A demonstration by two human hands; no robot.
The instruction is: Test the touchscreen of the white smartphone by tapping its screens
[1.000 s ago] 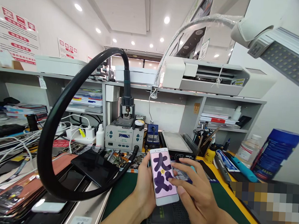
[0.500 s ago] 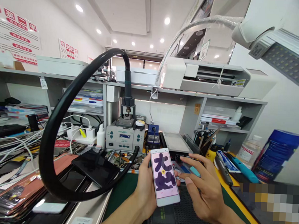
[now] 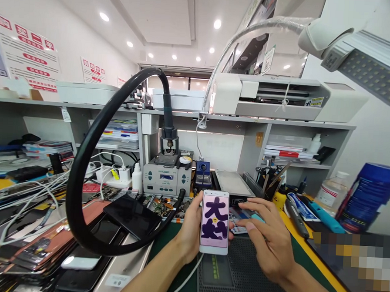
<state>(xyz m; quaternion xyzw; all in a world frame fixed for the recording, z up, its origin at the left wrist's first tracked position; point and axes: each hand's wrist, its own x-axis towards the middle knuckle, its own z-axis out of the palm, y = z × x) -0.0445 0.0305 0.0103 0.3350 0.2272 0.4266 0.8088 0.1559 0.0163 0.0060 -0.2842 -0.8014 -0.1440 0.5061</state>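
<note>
The white smartphone (image 3: 215, 222) shows dark-purple characters (image 3: 216, 205) on pale pink, the hot-air station (image 3: 167, 179) at its ten o'clock is grey, the tool (image 3: 327, 217) at three turquoise, and the mat (image 3: 243, 272) at five dotted black.

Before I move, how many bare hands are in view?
2: the left hand, holding the white smartphone, and the right hand, just to the phone's right. No other hand shows.

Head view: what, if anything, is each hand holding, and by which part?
The left hand holds the white phone by its two long side edges, leaving the screen uncovered. The right hand, beside it, holds nothing visible.
</note>
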